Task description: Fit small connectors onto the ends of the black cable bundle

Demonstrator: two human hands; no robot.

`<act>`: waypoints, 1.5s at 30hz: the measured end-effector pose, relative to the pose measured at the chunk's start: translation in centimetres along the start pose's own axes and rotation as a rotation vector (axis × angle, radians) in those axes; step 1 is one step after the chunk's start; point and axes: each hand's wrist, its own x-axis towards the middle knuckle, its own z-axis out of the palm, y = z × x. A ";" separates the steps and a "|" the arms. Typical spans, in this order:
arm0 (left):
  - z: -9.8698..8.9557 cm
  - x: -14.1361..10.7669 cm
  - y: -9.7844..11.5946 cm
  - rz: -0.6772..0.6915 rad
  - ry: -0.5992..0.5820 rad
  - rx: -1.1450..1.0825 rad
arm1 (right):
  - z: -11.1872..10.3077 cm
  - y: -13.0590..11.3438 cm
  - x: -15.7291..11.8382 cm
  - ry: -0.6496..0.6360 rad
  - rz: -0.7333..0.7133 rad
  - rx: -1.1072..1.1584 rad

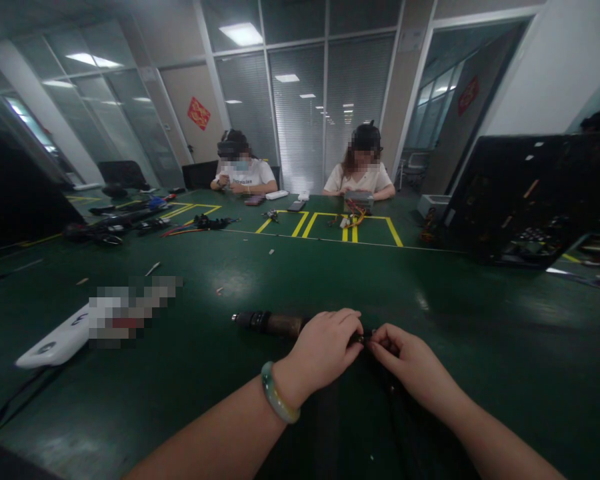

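A dark electric screwdriver (280,325) with a brownish body lies on the green table, its silver tip pointing left. My left hand (325,343), with a jade-coloured bangle (279,393) at the wrist, is closed over the tool's rear part. At that rear end my right hand (405,357) pinches a small dark piece, perhaps the cord's plug. The hands nearly meet there, and their fingers hide most of the joint. A dark cord (393,400) runs down from near my right fingers towards the table's front edge.
A white device (60,337) with a black strap lies at the left, partly pixelated. Black panels (525,200) stand at right and far left. Cables and tools (125,220) lie back left. Two people (243,173) work across the green table (300,273), which has yellow tape marks.
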 end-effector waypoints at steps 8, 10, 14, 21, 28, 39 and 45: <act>-0.2 0.1 0.1 0.037 -0.016 -0.020 | -0.1 -0.2 0.0 -0.004 0.003 -0.010; -0.1 0.0 0.1 0.030 -0.011 -0.018 | 0.0 -0.1 0.0 0.002 -0.003 -0.004; 0.1 0.0 0.1 -0.007 0.011 0.000 | 0.1 0.0 0.0 0.011 -0.005 0.012; -0.1 0.1 0.3 0.020 -0.007 -0.011 | 0.1 -0.3 -0.3 0.049 -0.014 0.030; 0.3 0.0 -0.1 0.003 -0.007 -0.006 | 0.0 -0.6 -0.2 0.038 0.006 0.034; 0.4 0.1 0.0 -0.009 -0.006 0.018 | -0.2 -0.5 -0.5 0.040 -0.001 0.049; 0.2 0.2 0.1 0.002 -0.017 0.032 | -0.3 -0.6 -0.5 0.021 0.008 0.051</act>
